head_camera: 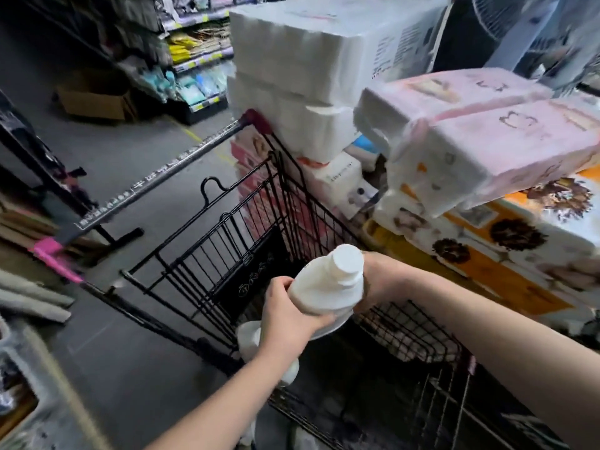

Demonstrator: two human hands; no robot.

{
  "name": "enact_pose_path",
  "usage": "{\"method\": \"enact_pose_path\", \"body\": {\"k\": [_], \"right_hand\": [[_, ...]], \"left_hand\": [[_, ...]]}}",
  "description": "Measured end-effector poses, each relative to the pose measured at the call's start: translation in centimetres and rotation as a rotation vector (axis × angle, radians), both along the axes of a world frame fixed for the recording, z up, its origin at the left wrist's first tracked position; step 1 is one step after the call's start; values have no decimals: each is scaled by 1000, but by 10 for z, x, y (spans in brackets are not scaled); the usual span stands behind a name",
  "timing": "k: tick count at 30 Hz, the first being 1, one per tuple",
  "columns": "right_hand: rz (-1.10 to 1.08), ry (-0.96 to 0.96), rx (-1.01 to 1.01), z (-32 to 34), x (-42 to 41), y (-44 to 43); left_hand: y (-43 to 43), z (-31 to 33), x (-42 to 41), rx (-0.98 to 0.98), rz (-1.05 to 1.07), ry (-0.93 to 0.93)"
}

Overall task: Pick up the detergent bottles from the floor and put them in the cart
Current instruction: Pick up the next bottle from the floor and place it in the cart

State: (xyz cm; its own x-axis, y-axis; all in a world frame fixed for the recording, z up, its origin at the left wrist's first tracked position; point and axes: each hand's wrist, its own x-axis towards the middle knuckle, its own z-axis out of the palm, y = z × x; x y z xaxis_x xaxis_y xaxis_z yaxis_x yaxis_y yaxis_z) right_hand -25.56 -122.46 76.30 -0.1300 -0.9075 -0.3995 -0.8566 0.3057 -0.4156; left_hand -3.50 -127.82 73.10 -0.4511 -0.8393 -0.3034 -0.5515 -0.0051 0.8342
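Both hands hold a white detergent bottle (328,284) just above the open basket of the black wire cart (259,206), tilted with its white cap toward the cart's far right side. The left hand (289,306) grips the bottle's lower body on the side toward the cart's left wall, fingers curled tight round it. The right hand (380,280) clasps the bottle's shoulder on the side toward the cart's right wall, its fingers mostly hidden behind the bottle. A second white bottle (250,339) lies below the left wrist at the cart's near left edge; whether it is inside the cart cannot be told. Stacked white paper-roll packs (324,60) stand against the cart's far end, pink packs (487,141) lie beyond its right side, and a cardboard box (97,99) sits on the floor well beyond its far left.
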Motion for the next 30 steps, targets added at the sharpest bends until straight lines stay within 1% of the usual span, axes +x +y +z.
{"method": "enact_pose_path", "body": {"k": [2,7,12,16,20,23,30], "right_hand": [[25,41,46,-16,-6,-20],[173,36,137,-66,-29,-71],[346,195,190,-113,-47,-117],[354,276,251,-153,-53,-140],[317,220,218,-189,-60,-155],[363,239,260,-210,-60,-166],[347,246,287,-232,-61,-179]], "left_hand": [[-13,-16,-6,14,0,-21],[-36,-64,-28,74,14,-101],[-58,-115,-56,117,65,-179],[-75,-153,-73,110,73,-209],[-87,-184,-85,127,84,-246],[-90,-202,-90,132,84,-287],[-103,-232,-100,114,-10,-367]]}}
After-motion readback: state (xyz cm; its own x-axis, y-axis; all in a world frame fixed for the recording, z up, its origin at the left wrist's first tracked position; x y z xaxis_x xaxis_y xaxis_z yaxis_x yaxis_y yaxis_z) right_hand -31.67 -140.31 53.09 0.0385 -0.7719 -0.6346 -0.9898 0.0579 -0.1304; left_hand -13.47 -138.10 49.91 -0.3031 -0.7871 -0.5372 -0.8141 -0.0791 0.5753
